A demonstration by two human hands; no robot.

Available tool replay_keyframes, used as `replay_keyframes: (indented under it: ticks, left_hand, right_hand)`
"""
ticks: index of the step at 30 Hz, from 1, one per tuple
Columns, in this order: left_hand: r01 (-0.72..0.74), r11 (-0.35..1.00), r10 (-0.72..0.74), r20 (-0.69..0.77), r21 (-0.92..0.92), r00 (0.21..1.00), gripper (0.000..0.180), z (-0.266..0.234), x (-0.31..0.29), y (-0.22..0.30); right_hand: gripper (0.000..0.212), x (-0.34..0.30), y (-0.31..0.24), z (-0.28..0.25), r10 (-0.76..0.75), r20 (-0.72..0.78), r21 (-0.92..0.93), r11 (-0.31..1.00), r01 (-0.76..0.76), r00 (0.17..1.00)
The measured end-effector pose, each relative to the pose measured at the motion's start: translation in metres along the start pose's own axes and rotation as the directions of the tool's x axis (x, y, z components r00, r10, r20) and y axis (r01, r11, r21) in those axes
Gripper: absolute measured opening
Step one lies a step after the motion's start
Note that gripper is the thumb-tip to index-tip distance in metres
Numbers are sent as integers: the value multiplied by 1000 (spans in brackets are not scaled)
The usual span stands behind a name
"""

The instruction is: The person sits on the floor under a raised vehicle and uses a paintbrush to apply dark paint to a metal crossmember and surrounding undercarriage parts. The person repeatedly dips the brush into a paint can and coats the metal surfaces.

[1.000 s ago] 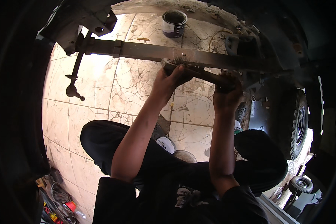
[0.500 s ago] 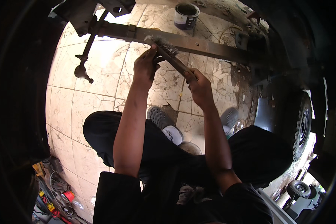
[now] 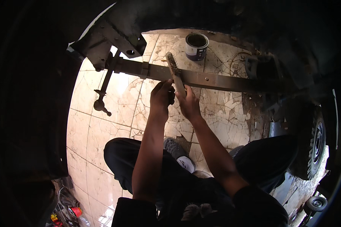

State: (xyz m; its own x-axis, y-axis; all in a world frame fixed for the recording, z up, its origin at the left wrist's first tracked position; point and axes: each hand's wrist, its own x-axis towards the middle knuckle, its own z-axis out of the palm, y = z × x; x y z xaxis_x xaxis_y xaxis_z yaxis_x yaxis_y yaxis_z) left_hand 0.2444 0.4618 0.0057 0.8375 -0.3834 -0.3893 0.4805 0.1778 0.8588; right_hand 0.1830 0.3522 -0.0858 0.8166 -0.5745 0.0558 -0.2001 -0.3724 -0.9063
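Observation:
A wire brush (image 3: pixel 173 68) with a long wooden handle and dark bristles is gripped near its lower end by my right hand (image 3: pixel 189 103). It points up and slightly left, and its bristled part overlaps the steel beam (image 3: pixel 197 78) from my viewpoint; whether they touch I cannot tell. My left hand (image 3: pixel 161 97) is closed just left of the handle, thumb tip close against its edge. Its other fingers curl inward with dark tips, and what they hold, if anything, is hidden. The beam runs across in front of both hands, with a clamp-like collar (image 3: pixel 144 70) on it.
An open paint can (image 3: pixel 196 47) stands on the cracked tile floor (image 3: pixel 110 125) beyond the beam. At the left hangs a rod with a ball joint (image 3: pixel 99 104), below a metal bracket (image 3: pixel 119 39). A tyre (image 3: pixel 317 145) is at the right; cables and tools (image 3: pixel 70 206) lie lower left.
The brush has swung from a slant held at both ends to nearly upright. My right hand has moved left, close to my left hand, which has come away from the bristled end. The view has shifted.

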Motion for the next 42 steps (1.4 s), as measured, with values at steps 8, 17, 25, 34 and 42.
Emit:
replay_keyframes:
  ticks: [8, 17, 25, 34, 42]
  left_hand:
    - [122, 986, -128, -54, -112, 990, 27, 44, 15, -33]
    - [68, 970, 4, 297, -232, 955, 37, 178, -22, -68]
    - [-428, 878, 456, 649, -215, 609, 31, 268, -58, -9]
    - [-300, 903, 36, 640, 309, 768, 27, 218, -31, 7]
    - [-477, 814, 197, 615, 332, 764, 24, 190, -42, 3]
  right_hand:
    - [53, -38, 22, -40, 478, 183, 602, 636, -482, 859]
    - [35, -54, -13, -213, 22, -165, 353, 935, 38, 986]
    - [26, -38, -82, -363, -224, -27, -180, 960, 216, 974]
    - [26, -9, -98, -361, -11, 419, -346, 923, 171, 908]
    - [25, 24, -105, -346, 1, 395, -445, 875, 190, 919]
